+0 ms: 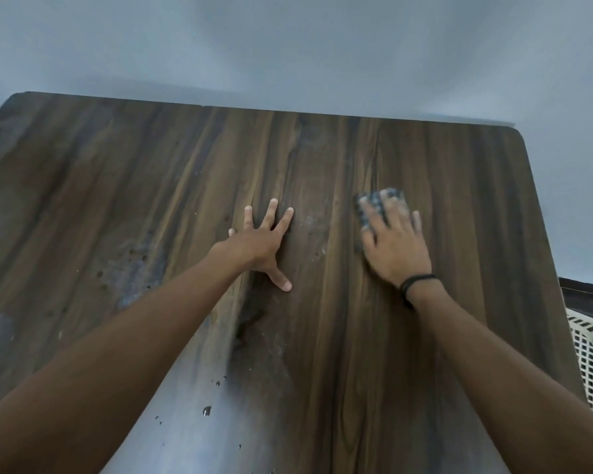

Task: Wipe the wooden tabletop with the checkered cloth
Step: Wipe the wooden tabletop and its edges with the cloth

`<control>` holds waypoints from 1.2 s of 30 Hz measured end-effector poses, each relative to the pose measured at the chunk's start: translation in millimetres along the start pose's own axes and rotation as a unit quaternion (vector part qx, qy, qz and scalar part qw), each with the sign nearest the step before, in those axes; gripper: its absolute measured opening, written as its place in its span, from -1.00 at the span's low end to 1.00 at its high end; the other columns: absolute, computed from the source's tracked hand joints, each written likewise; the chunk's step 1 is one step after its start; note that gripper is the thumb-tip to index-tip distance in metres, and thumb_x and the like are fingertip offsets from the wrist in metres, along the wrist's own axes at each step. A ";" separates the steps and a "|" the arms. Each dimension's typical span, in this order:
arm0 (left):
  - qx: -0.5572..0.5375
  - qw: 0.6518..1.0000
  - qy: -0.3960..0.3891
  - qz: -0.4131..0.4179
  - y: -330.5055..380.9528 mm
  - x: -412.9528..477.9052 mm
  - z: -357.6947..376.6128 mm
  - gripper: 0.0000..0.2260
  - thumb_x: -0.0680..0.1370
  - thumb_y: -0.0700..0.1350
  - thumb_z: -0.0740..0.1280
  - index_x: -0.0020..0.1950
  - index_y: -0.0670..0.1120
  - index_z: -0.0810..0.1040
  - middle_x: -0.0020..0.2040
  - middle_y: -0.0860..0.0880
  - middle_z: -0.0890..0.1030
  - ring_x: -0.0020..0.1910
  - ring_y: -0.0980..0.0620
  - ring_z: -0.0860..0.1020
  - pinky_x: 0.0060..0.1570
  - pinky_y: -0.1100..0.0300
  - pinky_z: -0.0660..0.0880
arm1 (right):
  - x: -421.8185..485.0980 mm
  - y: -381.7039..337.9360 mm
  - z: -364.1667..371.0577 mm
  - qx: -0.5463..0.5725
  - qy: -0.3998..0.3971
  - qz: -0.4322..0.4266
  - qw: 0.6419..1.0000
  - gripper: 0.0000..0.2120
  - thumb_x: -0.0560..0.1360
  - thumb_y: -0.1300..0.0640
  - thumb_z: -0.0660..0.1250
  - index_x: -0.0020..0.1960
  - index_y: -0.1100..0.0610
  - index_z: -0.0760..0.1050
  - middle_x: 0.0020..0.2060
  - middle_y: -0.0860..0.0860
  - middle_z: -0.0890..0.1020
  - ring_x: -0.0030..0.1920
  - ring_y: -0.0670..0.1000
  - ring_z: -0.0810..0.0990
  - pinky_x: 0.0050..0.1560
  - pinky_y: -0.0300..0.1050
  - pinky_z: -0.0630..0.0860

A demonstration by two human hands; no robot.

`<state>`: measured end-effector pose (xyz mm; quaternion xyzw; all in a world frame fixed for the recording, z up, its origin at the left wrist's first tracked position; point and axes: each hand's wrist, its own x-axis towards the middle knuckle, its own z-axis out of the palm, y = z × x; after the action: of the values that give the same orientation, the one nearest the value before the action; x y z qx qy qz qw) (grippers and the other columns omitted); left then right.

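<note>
Head view. A dark wooden tabletop (151, 186) fills the frame, its far edge against a pale grey wall (288, 46) and its far right corner rounded. The left hand (261, 244) lies flat near the middle of the top, palm down, fingers straight and spread, thumb pointing toward the near edge; it holds nothing. The right hand (396, 244) lies palm down in the right half of the top, between the middle and the right edge, its fingers stretched flat over the checkered cloth (379, 200) and pressing it onto the wood. The bunched cloth shows past the fingertips on the side of the far edge; the fingers there are slightly blurred. A black wristband (416, 283) circles the right wrist. Water droplets (206, 411) sit on a glossy patch by the near edge, beside the left forearm. A white lattice plastic basket (587, 350) stands off the right edge, below the top.
</note>
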<state>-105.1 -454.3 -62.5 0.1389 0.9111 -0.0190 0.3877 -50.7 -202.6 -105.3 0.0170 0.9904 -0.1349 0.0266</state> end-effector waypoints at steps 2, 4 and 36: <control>0.002 1.000 -0.007 -0.001 2.2 3.2 -4.4 0.38 0.17 0.26 0.61 0.51 0.15 -0.48 0.48 0.04 -0.55 0.48 -0.36 -0.38 0.37 -0.46 0.03 | 12.6 -8.9 -1.9 0.027 -0.001 0.074 0.997 -0.38 0.59 -0.11 -0.09 0.64 -0.06 0.09 0.63 0.12 0.07 0.62 0.17 0.02 0.57 0.27 -0.08; -0.003 1.000 -0.004 0.008 4.1 9.6 -14.6 0.37 0.17 0.26 0.61 0.50 0.16 -0.48 0.49 0.04 -0.54 0.49 -0.35 -0.36 0.38 -0.45 0.01 | -8.2 -35.5 12.9 -0.002 -0.006 -0.004 1.000 -0.40 0.61 -0.12 -0.09 0.64 -0.08 0.07 0.64 0.09 0.07 0.63 0.15 0.01 0.57 0.23 -0.09; 0.021 0.999 -0.017 0.017 -16.0 61.0 -74.0 0.35 0.22 0.22 0.60 0.50 0.08 -0.49 0.46 -0.02 -0.57 0.46 -0.40 -0.38 0.38 -0.45 0.01 | 106.5 7.7 -11.0 0.002 0.022 0.094 0.995 -0.39 0.61 -0.16 -0.15 0.64 -0.07 0.07 0.63 0.12 0.08 0.62 0.17 0.04 0.58 0.23 -0.10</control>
<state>-201.6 -444.6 -55.4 0.1621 0.9014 -0.0339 0.4000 -157.3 -189.4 -102.9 0.1127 0.9845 -0.1334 0.0174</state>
